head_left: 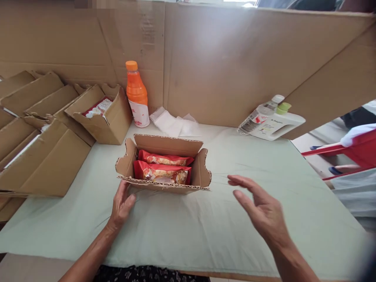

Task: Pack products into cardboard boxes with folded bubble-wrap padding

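An open cardboard box (164,188) stands upright near the middle of the cloth-covered table. Inside lie two red snack packets (164,172) with a printed picture of food, one behind the other. My left hand (122,203) is at the box's front left corner, its thumb apart from the fingers; whether the fingertips touch the cardboard is partly hidden. To the right of the box, my right hand (260,207) hovers over the cloth with thumb and fingers spread and nothing in it.
Several cardboard boxes (44,160) crowd the left side, some holding packets. An orange bottle (136,94) and white tissue-like sheets (174,123) are behind the box. A clear bottle (260,115) leans against a white jug (279,125) at back right. Tall cardboard panels (229,66) wall the rear.
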The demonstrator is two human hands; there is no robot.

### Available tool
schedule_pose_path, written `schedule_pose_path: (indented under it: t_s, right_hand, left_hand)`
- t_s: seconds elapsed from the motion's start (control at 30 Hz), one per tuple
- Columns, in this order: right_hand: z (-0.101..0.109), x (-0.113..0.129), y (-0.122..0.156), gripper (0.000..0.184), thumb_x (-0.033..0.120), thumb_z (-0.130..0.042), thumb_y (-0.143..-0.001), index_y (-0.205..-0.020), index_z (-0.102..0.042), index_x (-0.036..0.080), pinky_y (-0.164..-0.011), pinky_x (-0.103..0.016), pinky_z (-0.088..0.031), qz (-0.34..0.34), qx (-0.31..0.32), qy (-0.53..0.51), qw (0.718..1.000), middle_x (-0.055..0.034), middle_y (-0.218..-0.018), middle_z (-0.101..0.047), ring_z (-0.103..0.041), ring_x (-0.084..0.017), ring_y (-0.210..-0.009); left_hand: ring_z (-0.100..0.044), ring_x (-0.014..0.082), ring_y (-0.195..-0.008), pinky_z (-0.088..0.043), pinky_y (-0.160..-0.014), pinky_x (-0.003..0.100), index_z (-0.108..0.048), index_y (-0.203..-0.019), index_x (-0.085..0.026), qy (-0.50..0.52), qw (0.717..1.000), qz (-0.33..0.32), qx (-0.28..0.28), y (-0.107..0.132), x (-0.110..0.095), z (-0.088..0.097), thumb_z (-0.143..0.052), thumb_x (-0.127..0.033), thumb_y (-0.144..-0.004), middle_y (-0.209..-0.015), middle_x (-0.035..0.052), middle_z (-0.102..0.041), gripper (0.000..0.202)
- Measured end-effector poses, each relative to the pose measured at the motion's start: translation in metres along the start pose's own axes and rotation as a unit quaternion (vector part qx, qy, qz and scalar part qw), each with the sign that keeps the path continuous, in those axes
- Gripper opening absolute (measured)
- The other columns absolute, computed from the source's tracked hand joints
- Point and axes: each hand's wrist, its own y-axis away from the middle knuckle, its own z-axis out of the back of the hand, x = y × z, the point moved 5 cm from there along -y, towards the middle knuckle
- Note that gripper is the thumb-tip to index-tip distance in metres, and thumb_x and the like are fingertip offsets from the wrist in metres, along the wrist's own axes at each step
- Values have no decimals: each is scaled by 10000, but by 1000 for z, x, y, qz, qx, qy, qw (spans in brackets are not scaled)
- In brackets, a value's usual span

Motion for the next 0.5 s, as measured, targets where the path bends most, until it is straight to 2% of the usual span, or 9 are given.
schedule_pose_path:
  t_s: [0.03, 0.1, 0.17, 0.23, 0.3, 0.4, 0.5]
  right_hand:
    - [-14, -12, 3, 339, 435, -622, -948, -1246, -668, 280, -948, -419, -572, -35, 30, -18, 999, -76, -1201, -738, -717, -246, -1069]
    - [-48, -23, 7, 430, 474, -632, -921, -1296, -643, 263, -867, -385, -602, -60, 103, -56, 991, -89, -1221, -729, -726, -239, -1003]
    - [-80, -20, 7, 435, 484, -600, -925, -1296, -642, 261, -801, -355, -611, -52, 149, -86, 984, -93, -1213, -725, -719, -237, -979]
    - [-102, -14, 0, 402, 473, -554, -938, -1262, -656, 258, -794, -347, -607, -39, 155, -100, 982, -94, -1158, -729, -706, -242, -990]
    - [-112, -15, -10, 396, 458, -534, -935, -1242, -661, 243, -807, -352, -602, -40, 143, -102, 984, -97, -1108, -729, -698, -250, -1005]
    - [-115, -31, -34, 397, 455, -559, -905, -1199, -684, 220, -822, -362, -595, -46, 142, -107, 983, -91, -1056, -742, -701, -256, -991]
    - [-108, -48, -78, 359, 450, -567, -903, -1116, -729, 212, -886, -377, -575, -45, 141, -114, 982, -87, -1098, -760, -700, -268, -1049]
  left_hand:
    - [-619, 315, -1251, -509, -1062, 426, -584, -1306, -192, 7, 1000, 6, 16, 3, 0, -2, -649, -569, -854, -1282, 135, -654, 592]
    - [-627, 317, -1244, -521, -1051, 426, -566, -1302, -188, 7, 999, 33, 27, 1, 2, -6, -729, -539, -810, -1265, 139, -663, 626]
    - [-674, 316, -1151, -561, -985, 429, -585, -1221, -178, -2, 998, 66, 6, -8, 6, -10, -764, -545, -775, -1164, 136, -696, 604]
    - [-694, 307, -1090, -579, -945, 425, -589, -1176, -176, 0, 997, 76, -16, -20, 8, -17, -767, -550, -770, -1103, 126, -708, 580]
    - [-680, 300, -1123, -563, -978, 421, -580, -1200, -174, 5, 998, 60, -34, -34, 9, -24, -767, -539, -776, -1119, 124, -701, 590]
    - [-649, 303, -1190, -538, -1023, 421, -556, -1279, -164, 11, 998, 28, -63, -51, 11, -31, -765, -529, -780, -1207, 140, -675, 653]
    - [-639, 314, -1217, -529, -1036, 429, -545, -1332, -157, 7, 997, 23, -68, -57, 17, -34, -756, -511, -799, -1253, 157, -661, 674]
